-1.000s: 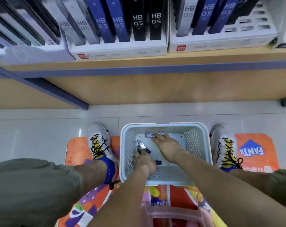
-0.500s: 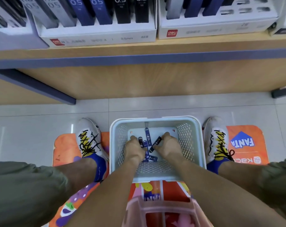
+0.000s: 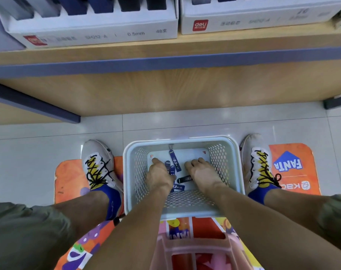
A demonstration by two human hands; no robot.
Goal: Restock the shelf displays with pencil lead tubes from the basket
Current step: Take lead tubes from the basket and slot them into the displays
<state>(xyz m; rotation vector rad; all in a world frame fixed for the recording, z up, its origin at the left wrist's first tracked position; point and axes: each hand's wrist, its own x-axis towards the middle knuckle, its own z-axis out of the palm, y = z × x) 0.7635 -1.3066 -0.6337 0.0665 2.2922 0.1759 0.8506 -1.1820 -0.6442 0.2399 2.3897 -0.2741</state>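
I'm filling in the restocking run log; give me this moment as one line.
stage: gathering | left hand: grips blue pencil lead tubes | right hand: on black tube | place: white perforated plastic basket | shelf: not yet restocked

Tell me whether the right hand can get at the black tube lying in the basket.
Probably yes: the black tube lies on the basket floor right beside the right hand, with nothing lying on it. The left hand is busy among the blue tubes, clear of that path.
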